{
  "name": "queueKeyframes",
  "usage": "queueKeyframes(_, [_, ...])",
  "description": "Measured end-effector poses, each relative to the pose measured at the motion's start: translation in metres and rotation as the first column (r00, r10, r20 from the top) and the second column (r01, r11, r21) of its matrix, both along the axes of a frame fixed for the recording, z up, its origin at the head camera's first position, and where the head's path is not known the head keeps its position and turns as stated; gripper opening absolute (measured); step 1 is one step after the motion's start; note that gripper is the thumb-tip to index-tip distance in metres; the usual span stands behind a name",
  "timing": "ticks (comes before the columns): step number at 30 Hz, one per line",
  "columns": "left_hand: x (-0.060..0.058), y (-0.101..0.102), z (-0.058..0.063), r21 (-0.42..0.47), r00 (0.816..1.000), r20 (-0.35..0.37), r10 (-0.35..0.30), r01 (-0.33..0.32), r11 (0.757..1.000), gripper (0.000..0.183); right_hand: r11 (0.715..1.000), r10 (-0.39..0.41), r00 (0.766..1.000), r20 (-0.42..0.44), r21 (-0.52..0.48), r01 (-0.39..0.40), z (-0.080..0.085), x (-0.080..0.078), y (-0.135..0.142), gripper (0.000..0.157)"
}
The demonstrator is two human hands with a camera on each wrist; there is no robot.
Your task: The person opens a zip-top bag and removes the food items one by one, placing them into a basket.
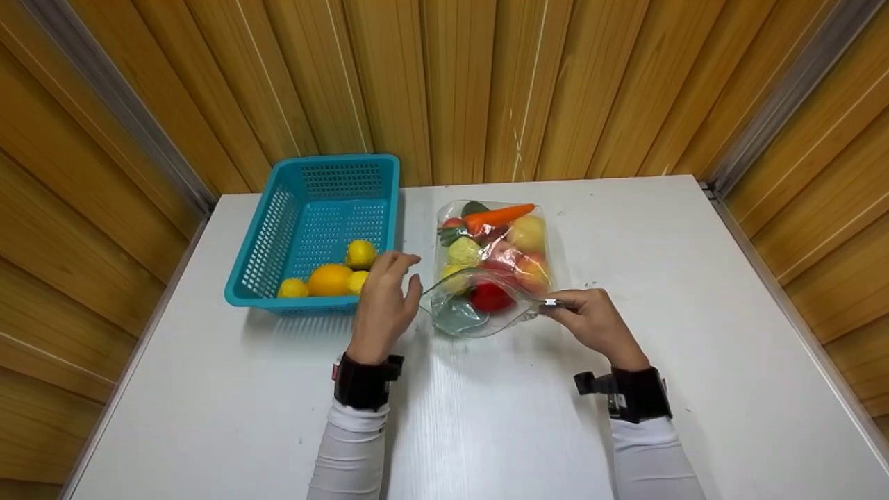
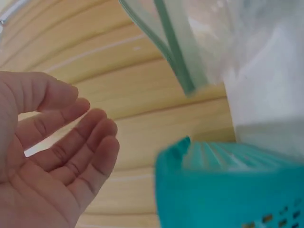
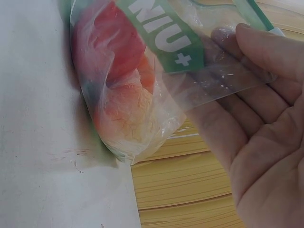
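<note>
A clear zip bag (image 1: 460, 317) filled with fruit and vegetables lies on the table, its mouth gaping toward the person. Inside show an orange carrot (image 1: 501, 217), a red round item (image 1: 491, 296) and a red-yellow fruit (image 1: 533, 272). At the right end of the bag's mouth, my right hand (image 1: 596, 323) pinches the edge between thumb and fingers; the right wrist view shows this grip (image 3: 266, 90) near a green printed label (image 3: 171, 42). My left hand (image 1: 382, 305) holds nothing, fingers loosely bent, between the bag and the blue-green basket (image 1: 243, 300), overlapping the basket's near right corner.
In the basket's near end lie an orange (image 1: 330, 280) and several lemons, one lemon (image 1: 361, 254) toward the right side. The white table (image 1: 486, 430) meets a wood-patterned wall (image 1: 458, 90) at the back, with more such panels left and right.
</note>
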State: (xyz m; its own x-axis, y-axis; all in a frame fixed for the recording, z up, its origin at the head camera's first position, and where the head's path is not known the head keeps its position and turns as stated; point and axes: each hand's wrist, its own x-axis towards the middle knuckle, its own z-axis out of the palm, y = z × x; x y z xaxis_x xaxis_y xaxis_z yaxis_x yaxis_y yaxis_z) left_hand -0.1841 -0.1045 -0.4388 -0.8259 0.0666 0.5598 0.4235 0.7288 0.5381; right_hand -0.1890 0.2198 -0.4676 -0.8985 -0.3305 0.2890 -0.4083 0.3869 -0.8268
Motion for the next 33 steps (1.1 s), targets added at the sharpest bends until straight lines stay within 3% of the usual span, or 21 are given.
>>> queueKeyframes(4, [0.005, 0.021, 0.003, -0.023, 0.990, 0.042, -0.138, 0.139, 0.990, 0.015, 1.000, -0.013, 1.000, 0.010, 0.000, 0.013, 0.000, 0.000, 0.000, 0.014])
queueKeyframes(9, [0.007, 0.042, -0.004, -0.059, 0.947, 0.137, -0.292, 0.301, 0.952, 0.015, 1.000, -0.021, 1.000, 0.008, 0.012, 0.021, 0.000, 0.000, 0.001, 0.013])
queueKeyframes(15, [0.000, 0.057, -0.025, -0.165, 0.917, 0.233, -0.323, 0.365, 0.916, 0.013, 1.000, -0.011, 1.000, -0.026, 0.007, 0.011, -0.001, 0.000, 0.002, 0.012])
queueKeyframes(19, [-0.004, 0.063, -0.036, -0.227, 0.913, 0.290, -0.288, 0.358, 0.906, 0.011, 1.000, 0.006, 0.999, -0.049, -0.011, -0.006, 0.000, 0.000, 0.001, 0.012])
queueKeyframes(21, [-0.004, 0.065, -0.040, -0.254, 0.921, 0.304, -0.245, 0.327, 0.910, 0.010, 1.000, 0.013, 0.999, -0.050, -0.022, -0.014, 0.001, 0.000, 0.000, 0.013])
queueKeyframes(26, [-0.002, 0.065, -0.044, -0.274, 0.943, 0.313, -0.113, 0.204, 0.940, 0.007, 0.999, 0.016, 0.999, -0.046, -0.034, -0.018, 0.000, -0.001, 0.000, 0.014])
queueKeyframes(29, [0.001, 0.065, -0.044, -0.252, 0.946, 0.317, -0.063, 0.148, 0.956, 0.007, 0.999, 0.017, 0.999, -0.041, -0.039, -0.018, 0.000, -0.001, -0.001, 0.014])
queueKeyframes(33, [0.002, 0.067, -0.042, -0.217, 0.962, 0.272, -0.005, 0.066, 0.974, 0.021, 0.999, 0.020, 0.999, -0.046, -0.035, -0.021, -0.001, -0.001, 0.001, 0.015])
